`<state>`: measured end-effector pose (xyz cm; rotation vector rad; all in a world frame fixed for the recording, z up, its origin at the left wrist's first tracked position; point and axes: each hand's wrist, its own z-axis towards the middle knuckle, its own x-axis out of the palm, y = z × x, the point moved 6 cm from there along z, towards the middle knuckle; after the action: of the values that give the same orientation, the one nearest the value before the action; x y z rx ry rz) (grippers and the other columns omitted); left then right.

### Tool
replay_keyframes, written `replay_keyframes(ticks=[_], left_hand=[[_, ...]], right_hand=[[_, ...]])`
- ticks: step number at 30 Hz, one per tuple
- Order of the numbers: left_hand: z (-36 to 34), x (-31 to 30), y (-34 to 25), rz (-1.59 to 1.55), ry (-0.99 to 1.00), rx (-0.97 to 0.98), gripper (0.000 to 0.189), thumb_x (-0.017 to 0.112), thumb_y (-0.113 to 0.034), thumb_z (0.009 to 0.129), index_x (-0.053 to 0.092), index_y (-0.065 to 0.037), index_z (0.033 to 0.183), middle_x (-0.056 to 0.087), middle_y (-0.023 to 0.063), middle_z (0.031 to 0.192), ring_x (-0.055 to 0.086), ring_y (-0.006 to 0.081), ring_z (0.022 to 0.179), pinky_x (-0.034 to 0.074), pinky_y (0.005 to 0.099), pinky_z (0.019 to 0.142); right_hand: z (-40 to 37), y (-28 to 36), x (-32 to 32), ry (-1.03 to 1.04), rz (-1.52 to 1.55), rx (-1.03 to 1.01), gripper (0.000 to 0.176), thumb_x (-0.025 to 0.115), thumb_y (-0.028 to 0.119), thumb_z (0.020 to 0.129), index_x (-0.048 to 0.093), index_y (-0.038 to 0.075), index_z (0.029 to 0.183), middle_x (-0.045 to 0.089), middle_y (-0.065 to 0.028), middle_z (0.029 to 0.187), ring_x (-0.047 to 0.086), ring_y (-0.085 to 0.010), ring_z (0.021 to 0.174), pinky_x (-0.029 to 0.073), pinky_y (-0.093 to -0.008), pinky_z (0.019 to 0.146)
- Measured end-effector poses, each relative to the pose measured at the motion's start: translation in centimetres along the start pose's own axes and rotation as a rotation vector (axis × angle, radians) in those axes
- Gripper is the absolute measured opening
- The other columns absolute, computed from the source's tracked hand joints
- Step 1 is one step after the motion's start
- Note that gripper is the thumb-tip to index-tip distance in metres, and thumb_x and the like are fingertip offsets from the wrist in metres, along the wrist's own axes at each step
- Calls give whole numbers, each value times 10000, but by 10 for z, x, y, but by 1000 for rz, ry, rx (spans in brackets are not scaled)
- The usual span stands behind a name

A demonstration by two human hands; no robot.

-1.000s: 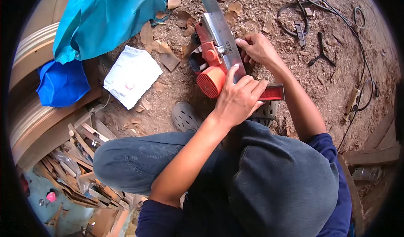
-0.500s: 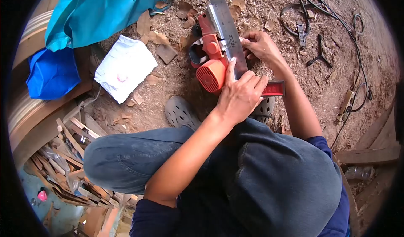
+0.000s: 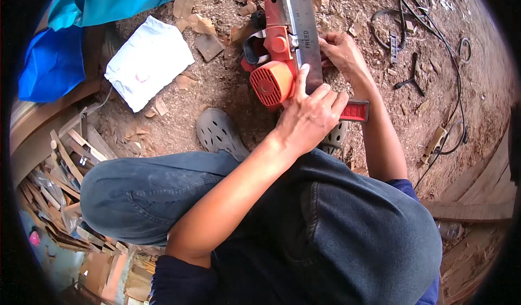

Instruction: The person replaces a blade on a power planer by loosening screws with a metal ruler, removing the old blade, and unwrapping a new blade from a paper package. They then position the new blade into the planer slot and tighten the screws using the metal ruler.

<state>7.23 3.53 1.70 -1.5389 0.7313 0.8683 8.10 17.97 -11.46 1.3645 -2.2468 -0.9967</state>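
A red electric planer [image 3: 279, 43] lies on its side or back on the ground between my feet. Along its metal sole rests the steel blade of a try square [image 3: 307, 23], marked FREED, whose red stock [image 3: 355, 111] sticks out to the right. My left hand [image 3: 312, 115] is wrapped round the square near its corner, thumb pressed on the blade's lower end. My right hand [image 3: 345, 58] is curled at the blade's right edge with fingertips pinched against the planer's side. What those fingertips hold, if anything, is hidden.
To the left lie a white sack [image 3: 149, 63], a blue bag [image 3: 51, 65] and teal cloth [image 3: 119, 1]. Wood offcuts [image 3: 62, 164] are heaped at lower left. A black cable [image 3: 458, 88], a three-armed wrench [image 3: 413, 77] and a power strip [image 3: 436, 145] lie on the right.
The view has shifted, so the sack and bags appear farther left and higher. My left hand still holds the square, and my right hand stays at its edge with little change.
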Motion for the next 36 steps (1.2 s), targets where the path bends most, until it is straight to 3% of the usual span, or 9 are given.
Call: replay_keyframes(ticks=[13, 21, 28, 30, 33, 34, 36], left_hand=[[-1, 3, 1, -6, 0, 8, 595, 855, -250, 748, 632, -72, 1270, 678, 27, 1033, 654, 186, 1108, 298, 672, 1187], [0, 1, 1, 1, 16, 2, 584, 846, -249, 758, 634, -69, 1271, 683, 27, 1037, 654, 187, 1107, 296, 667, 1190], [1, -2, 0, -7, 45, -1, 591, 848, -248, 762, 636, -73, 1285, 684, 33, 1024, 655, 193, 1120, 293, 656, 1195], [1, -5, 2, -82, 48, -16, 578, 843, -239, 768, 647, -82, 1288, 686, 39, 1010, 656, 197, 1122, 282, 652, 1202], [3, -8, 1, -85, 47, -8, 568, 853, -222, 745, 667, -90, 1266, 695, 39, 1006, 657, 201, 1119, 275, 649, 1205], [7, -10, -1, -60, 108, -2, 434, 774, -196, 814, 695, -85, 1227, 705, 38, 1021, 657, 202, 1122, 282, 654, 1206], [12, -11, -7, 24, 92, 79, 370, 715, -183, 855, 704, -84, 1211, 709, 35, 1026, 657, 205, 1119, 284, 656, 1208]], right_hand=[[1, 5, 1, -44, -55, 11, 372, 723, 367, 1000, 766, -2, 980, 758, -76, 808, 707, -111, 682, 574, -258, 617], [-3, 2, -2, 27, -3, -46, 323, 744, 299, 988, 750, -15, 1059, 757, -79, 848, 721, -128, 731, 572, -254, 646], [-9, 9, -2, -43, -107, 33, 369, 724, 344, 999, 743, -15, 1080, 747, -70, 848, 716, -126, 735, 573, -256, 655], [-13, 7, -7, 25, 97, 5, 411, 705, 387, 1008, 728, -15, 1089, 735, -55, 867, 698, -118, 726, 568, -250, 656], [-52, 30, -17, 135, 112, -14, 436, 679, 424, 1022, 708, 1, 1123, 731, -46, 936, 689, -110, 824, 565, -278, 742], [-62, 32, -17, 165, 96, -38, 434, 675, 422, 1025, 718, 3, 1126, 739, -56, 948, 692, -116, 863, 560, -287, 775], [-77, 39, -8, 211, 58, -116, 435, 673, 394, 1030, 721, -26, 1130, 743, -53, 921, 683, -125, 828, 547, -281, 753]])
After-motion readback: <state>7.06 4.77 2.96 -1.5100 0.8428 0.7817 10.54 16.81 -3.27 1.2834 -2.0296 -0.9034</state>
